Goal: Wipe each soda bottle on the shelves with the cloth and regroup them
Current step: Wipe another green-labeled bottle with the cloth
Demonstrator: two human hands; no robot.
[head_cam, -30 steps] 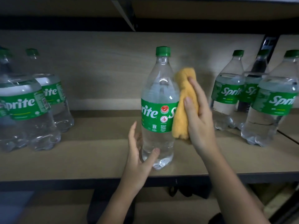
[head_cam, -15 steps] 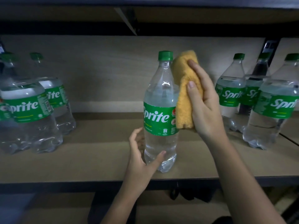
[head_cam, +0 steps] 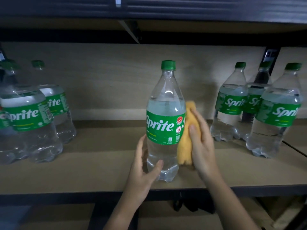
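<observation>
A clear Sprite bottle (head_cam: pixel 166 117) with a green cap and green label stands upright in the middle of the wooden shelf (head_cam: pixel 103 163). My left hand (head_cam: pixel 142 170) grips its lower part, thumb in front and fingers round the back. My right hand (head_cam: pixel 201 140) holds a folded yellow cloth (head_cam: pixel 186 140) and presses it against the bottle's right side, from the label down to near the base.
Three Sprite bottles (head_cam: pixel 274 113) stand grouped at the right of the shelf. Several more bottles (head_cam: pixel 28 123) stand at the left. A dark upper shelf (head_cam: pixel 149 12) hangs overhead. The shelf's black front edge (head_cam: pixel 66 196) runs below my hands.
My right hand has slid the cloth down the bottle's right side, from beside the neck to the label and lower body. My left hand has kept its hold low on the bottle.
</observation>
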